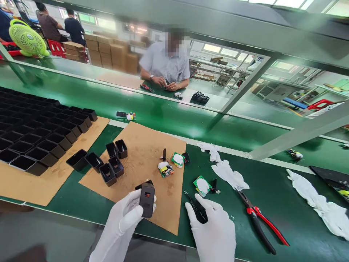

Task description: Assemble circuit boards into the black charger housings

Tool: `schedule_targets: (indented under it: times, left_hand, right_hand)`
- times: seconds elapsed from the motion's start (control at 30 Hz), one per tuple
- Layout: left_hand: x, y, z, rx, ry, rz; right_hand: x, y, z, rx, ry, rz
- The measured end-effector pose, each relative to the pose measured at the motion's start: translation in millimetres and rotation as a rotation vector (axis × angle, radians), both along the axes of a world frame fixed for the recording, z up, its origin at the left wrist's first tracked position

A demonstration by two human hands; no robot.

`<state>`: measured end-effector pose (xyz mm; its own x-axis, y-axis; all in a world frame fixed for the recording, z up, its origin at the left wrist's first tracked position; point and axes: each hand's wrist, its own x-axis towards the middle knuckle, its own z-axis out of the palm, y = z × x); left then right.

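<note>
My left hand (pixel 125 215), in a white glove, is closed around a dark grey charger housing (pixel 147 199) held upright above the brown cardboard sheet (pixel 141 153). My right hand (pixel 211 227), also gloved, grips black tweezers (pixel 195 207) whose tip points up and left toward the housing. A small circuit board (pixel 165 169) and a green board with a white disc (pixel 178 159) lie on the cardboard just beyond. Another green board with a white disc (pixel 202 185) rests on the green mat by the right hand.
Several empty black housings (pixel 111 163) sit left of centre; rows of them (pixel 35 134) fill the far left. Red-handled pliers (pixel 259 218) and white gloves (pixel 227 174) lie to the right. A person (pixel 166 63) works across the green conveyor (pixel 163 116).
</note>
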<state>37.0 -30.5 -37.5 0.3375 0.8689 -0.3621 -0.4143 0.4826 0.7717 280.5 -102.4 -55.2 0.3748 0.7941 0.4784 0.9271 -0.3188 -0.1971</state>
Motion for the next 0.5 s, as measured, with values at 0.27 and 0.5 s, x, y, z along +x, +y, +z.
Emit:
schedule_targets:
  times: [0.27,0.5]
  left_hand:
    - [0,1,15.9,0.105,0.091,-0.075]
    - [-5,-1,17.5,0.148,0.177,-0.03]
  right_hand:
    - [-5,-7,6.5,0.038,0.463,-0.074]
    - [-39,-6,80.8,0.122,0.59,0.512]
